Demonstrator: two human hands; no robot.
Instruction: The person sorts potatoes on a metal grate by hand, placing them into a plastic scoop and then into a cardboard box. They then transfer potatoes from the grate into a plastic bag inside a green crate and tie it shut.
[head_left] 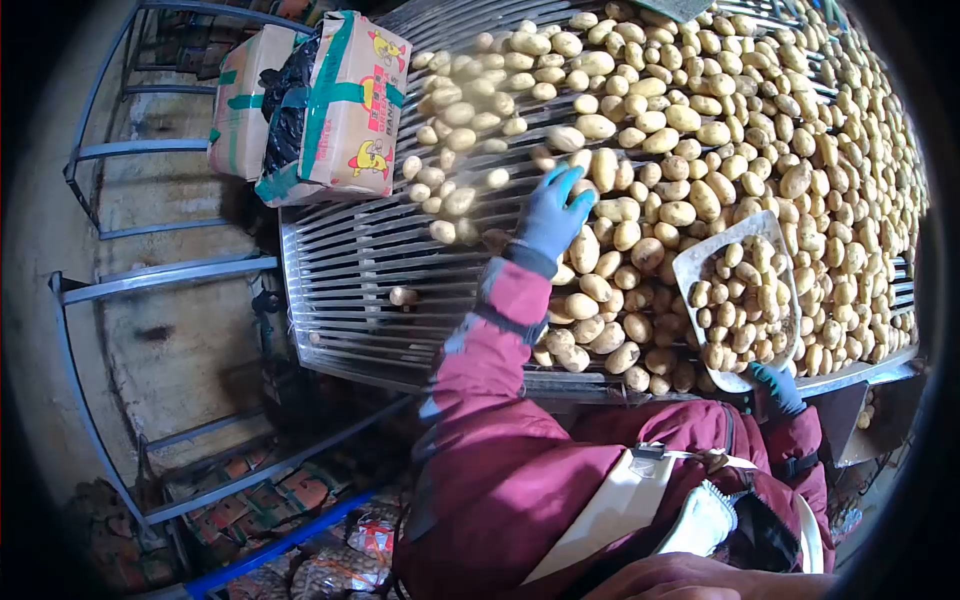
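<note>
My left hand (553, 214), in a grey glove with teal fingertips, reaches over the slatted metal grading table. Its fingers are spread at the edge of the potato heap (705, 195), close to a few potatoes, and I see nothing held in them. Down at the table's front edge, my right hand (778, 390) is closed on the near rim of a pale plastic scoop (688, 268). Several small potatoes (741, 300) fill the scoop, which rests tilted on the heap. The right fingers are partly hidden under the rim.
A taped cardboard box (345, 110) stands on the table's left corner. Scattered potatoes (460, 115) lie on the slats beyond my left hand, and one small potato (403, 296) sits apart. Blue metal frames (165, 280) stand at left, with filled bags (340, 565) below.
</note>
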